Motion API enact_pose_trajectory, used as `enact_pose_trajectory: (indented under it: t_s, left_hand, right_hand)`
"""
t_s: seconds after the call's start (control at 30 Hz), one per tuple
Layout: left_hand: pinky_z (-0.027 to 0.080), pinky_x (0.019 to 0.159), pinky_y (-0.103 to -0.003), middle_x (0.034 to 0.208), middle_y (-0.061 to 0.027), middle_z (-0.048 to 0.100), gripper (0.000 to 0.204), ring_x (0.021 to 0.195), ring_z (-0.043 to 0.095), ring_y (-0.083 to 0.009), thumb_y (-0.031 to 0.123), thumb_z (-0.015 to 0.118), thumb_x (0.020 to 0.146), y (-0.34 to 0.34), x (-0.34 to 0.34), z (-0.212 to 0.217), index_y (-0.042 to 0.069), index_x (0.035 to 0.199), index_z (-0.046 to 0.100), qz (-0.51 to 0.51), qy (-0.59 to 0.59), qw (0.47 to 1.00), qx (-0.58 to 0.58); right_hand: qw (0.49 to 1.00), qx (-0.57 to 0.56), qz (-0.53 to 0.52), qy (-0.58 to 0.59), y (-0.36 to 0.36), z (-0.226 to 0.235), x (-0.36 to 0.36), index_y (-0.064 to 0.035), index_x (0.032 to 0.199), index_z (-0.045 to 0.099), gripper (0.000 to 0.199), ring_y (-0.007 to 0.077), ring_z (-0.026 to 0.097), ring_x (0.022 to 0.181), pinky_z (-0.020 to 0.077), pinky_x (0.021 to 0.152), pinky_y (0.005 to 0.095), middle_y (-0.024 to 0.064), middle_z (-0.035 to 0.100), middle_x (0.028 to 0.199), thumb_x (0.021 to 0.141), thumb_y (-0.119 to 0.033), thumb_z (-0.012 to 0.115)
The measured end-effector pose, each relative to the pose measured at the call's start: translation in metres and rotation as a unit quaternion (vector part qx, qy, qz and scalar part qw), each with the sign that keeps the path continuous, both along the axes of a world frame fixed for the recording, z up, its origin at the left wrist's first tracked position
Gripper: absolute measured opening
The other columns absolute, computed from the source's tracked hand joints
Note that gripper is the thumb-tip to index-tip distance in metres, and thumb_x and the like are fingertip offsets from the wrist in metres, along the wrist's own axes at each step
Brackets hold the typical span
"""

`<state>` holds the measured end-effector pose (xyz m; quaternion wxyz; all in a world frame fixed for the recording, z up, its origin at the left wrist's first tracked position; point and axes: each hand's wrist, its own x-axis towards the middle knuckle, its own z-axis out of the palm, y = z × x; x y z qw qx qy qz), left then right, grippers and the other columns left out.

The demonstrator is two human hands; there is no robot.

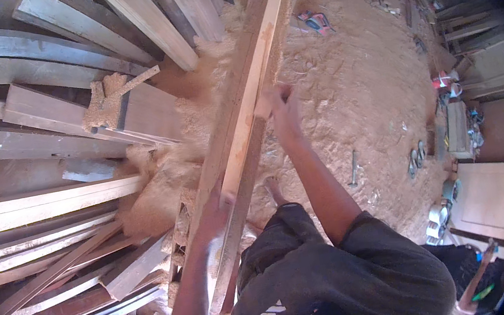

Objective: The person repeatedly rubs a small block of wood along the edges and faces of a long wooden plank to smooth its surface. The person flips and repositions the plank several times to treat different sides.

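A long, pale wooden strip point(246, 116) lies along a darker wooden beam point(217, 163) that runs from near my body to the far top. My left hand point(213, 210) grips the near end of the strip, slightly blurred, with its fingers closed over the wood. Farther along, my right hand point(284, 108) is closed at the right side of the strip. A small tan piece point(262, 105), seemingly wood, sticks out from its fingers and touches the strip's edge. My right palm and most of the fingertips are hidden.
Stacked planks point(43, 201) crowd the left side. Sawdust covers a wooden block point(150, 111) and the floor point(360, 95). A hammer-like tool point(353, 168) and sandals point(417, 157) lie to the right. Pale board panels point(492, 196) stand at the far right.
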<state>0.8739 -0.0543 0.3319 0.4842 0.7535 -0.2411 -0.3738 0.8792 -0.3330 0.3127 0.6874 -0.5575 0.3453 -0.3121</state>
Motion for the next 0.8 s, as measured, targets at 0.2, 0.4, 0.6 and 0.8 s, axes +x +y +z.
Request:
enact_pose_trajectory:
  t_s: [0.2, 0.4, 0.6, 0.8]
  left_hand:
    - [0.029, 0.130, -0.043, 0.164, -0.0294, 0.049, 0.073, 0.157, 0.042, -0.0378, 0.052, 0.031, 0.119, -0.008, 0.030, -0.021, -0.003, 0.168, 0.035, -0.038, 0.038, 0.998, 0.014]
    - [0.029, 0.131, -0.041, 0.166, -0.0307, 0.046, 0.066, 0.159, 0.040, -0.0404, 0.040, 0.036, 0.120, -0.011, 0.030, -0.024, -0.002, 0.170, 0.030, -0.042, -0.089, 0.993, -0.068]
    - [0.034, 0.128, -0.043, 0.168, -0.0308, 0.043, 0.070, 0.157, 0.042, -0.0422, 0.043, 0.039, 0.119, -0.011, 0.039, -0.008, 0.000, 0.172, 0.026, -0.055, -0.035, 0.997, -0.028]
    - [0.040, 0.124, -0.047, 0.162, -0.0334, 0.049, 0.072, 0.151, 0.049, -0.0469, 0.047, 0.039, 0.118, -0.004, 0.047, -0.002, 0.000, 0.171, 0.027, -0.063, 0.017, 0.998, 0.013]
  right_hand:
    - [0.998, 0.049, -0.043, -0.009, 0.040, -0.022, 0.004, 0.0065, 0.138, 0.047, 0.064, 0.0232, 0.058, 0.112, 0.0483, 0.103, 0.0403, 0.0153, 0.057, 0.123, 0.105, -0.044, 0.070]
    - [0.996, -0.021, -0.045, 0.070, 0.059, -0.029, 0.005, 0.0038, 0.145, 0.045, 0.068, 0.0248, 0.055, 0.117, 0.0466, 0.105, 0.0399, 0.0159, 0.055, 0.126, 0.106, -0.048, 0.066]
    - [0.998, -0.024, -0.053, 0.040, 0.056, -0.003, 0.014, 0.0002, 0.133, 0.050, 0.059, 0.0215, 0.055, 0.111, 0.0461, 0.100, 0.0381, 0.0134, 0.057, 0.120, 0.105, -0.048, 0.066]
    - [0.998, 0.033, -0.032, 0.042, 0.064, 0.007, 0.018, 0.0032, 0.142, 0.046, 0.064, 0.0255, 0.058, 0.114, 0.0465, 0.105, 0.0397, 0.0166, 0.058, 0.125, 0.105, -0.046, 0.065]
